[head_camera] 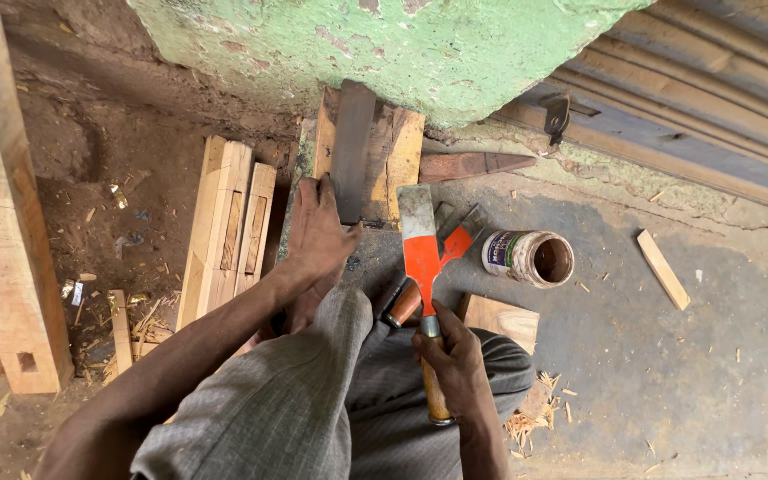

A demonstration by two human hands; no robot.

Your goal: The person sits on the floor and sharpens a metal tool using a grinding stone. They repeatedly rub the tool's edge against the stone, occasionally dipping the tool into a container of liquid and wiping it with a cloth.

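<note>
A grey-trousered knee [313,400] is rising nearest the lens as the right hand [452,356] is gripping a wide orange chisel [421,244] by its wooden handle; the left hand [317,233] is pressing flat on a dark sharpening stone [353,147], with an open tin [528,258] lying just right of the blade.

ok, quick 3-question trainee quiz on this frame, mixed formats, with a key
1. True or false: the right hand holds the wide chisel by its wooden handle.
2. What does the left hand press on?
A. the dark flat stone
B. the open tin
C. the mortised wooden pieces
3. Fill in: the open tin lies on the concrete floor on its ____, mouth facing the camera's right.

Key:
1. true
2. A
3. side
</note>
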